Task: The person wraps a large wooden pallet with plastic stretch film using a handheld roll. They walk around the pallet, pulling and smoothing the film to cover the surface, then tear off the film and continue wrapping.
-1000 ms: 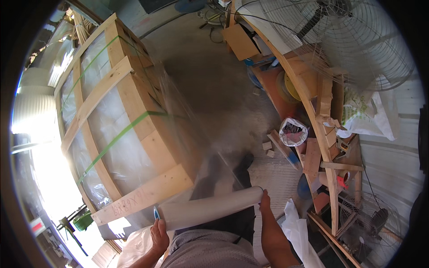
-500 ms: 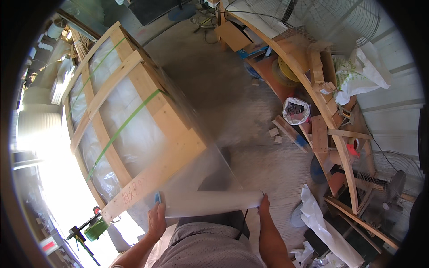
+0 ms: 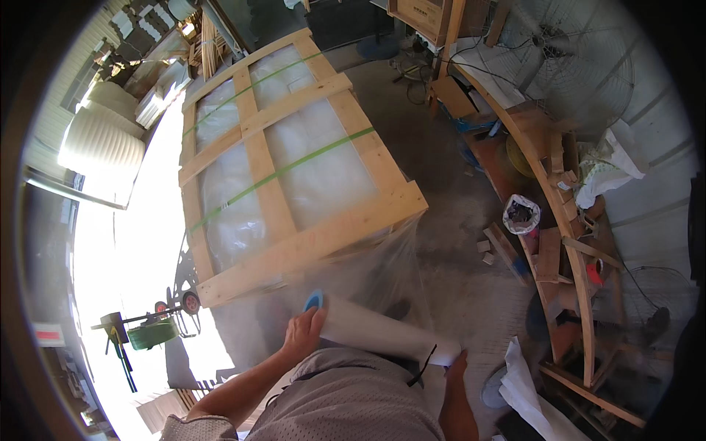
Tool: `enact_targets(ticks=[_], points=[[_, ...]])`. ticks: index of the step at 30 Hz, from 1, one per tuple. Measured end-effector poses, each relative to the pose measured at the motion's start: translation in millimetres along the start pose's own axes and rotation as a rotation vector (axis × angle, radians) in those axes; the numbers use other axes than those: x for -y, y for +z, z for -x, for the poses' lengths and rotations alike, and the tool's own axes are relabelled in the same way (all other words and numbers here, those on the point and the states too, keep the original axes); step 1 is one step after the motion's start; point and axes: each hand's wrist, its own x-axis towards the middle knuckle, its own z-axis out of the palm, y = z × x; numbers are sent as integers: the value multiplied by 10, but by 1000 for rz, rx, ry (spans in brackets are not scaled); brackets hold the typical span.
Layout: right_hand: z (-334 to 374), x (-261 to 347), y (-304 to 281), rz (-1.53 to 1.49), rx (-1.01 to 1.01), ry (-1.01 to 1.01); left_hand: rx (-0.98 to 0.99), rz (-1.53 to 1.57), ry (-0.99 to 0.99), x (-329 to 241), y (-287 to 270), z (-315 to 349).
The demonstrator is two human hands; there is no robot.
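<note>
Across my body lies a wide roll of clear stretch film (image 3: 382,328), tilted so that its left end sits higher in the view. My left hand (image 3: 303,331) is closed around that end, beside a blue end piece (image 3: 314,300). At the other end my right hand (image 3: 457,363) grips the roll, its fingers partly hidden. A sheet of film (image 3: 401,257) runs from the roll to the near side of a large wooden crate (image 3: 316,241). The crate has plastic-covered contents and green straps (image 3: 294,167) over its slatted top.
On the right stands a curved wooden bench (image 3: 548,191) with a lined bin (image 3: 521,213) and wood scraps. A large fan (image 3: 551,51) is at the far right. White sheeting (image 3: 529,397) lies low right. A green strap reel stand (image 3: 151,333) is at the left.
The crate has shifted right in the view as the camera turned. My left hand's end of the roll has moved right and up, and my right hand's end has dropped.
</note>
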Motion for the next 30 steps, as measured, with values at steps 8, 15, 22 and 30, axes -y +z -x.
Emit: enact_targets(ticks=[8, 15, 22, 30], points=[[354, -756, 41, -62, -61, -34, 75, 9, 144, 433, -434, -238], [787, -2180, 252, -136, -169, -252, 173, -37, 315, 1104, -1111, -406], [1559, -3225, 567, -227, -293, -153, 259, -68, 260, 1640, -1728, -350], [1979, -3728, 874, 89, -307, -142, 290, -49, 217, 2057, -2020, -215]])
